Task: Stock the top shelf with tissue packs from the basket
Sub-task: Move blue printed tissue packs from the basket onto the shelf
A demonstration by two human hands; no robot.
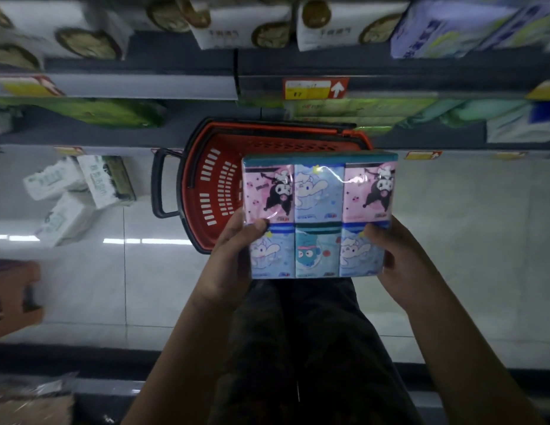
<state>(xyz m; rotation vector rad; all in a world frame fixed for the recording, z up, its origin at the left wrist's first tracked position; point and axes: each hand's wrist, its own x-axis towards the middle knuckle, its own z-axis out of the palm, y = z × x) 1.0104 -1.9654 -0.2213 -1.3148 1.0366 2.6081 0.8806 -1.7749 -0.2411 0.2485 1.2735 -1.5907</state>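
I hold a wrapped tissue pack (318, 213) with pink and blue cartoon panels, flat in front of me above the red basket (220, 179). My left hand (234, 256) grips its left edge with the thumb on top. My right hand (396, 259) grips its right edge the same way. The basket stands on the floor under the pack, with a black handle on its left side; the part of its inside that shows holds nothing. The shelf edge (145, 84) with price tags runs across the top of the view.
White tissue packs (246, 26) and a blue-lilac pack (451, 26) stand on an upper shelf. Green packs (375, 110) fill the shelf below. Three white packs (80, 191) lie on the tiled floor at left. An orange stool (13, 299) stands at the far left.
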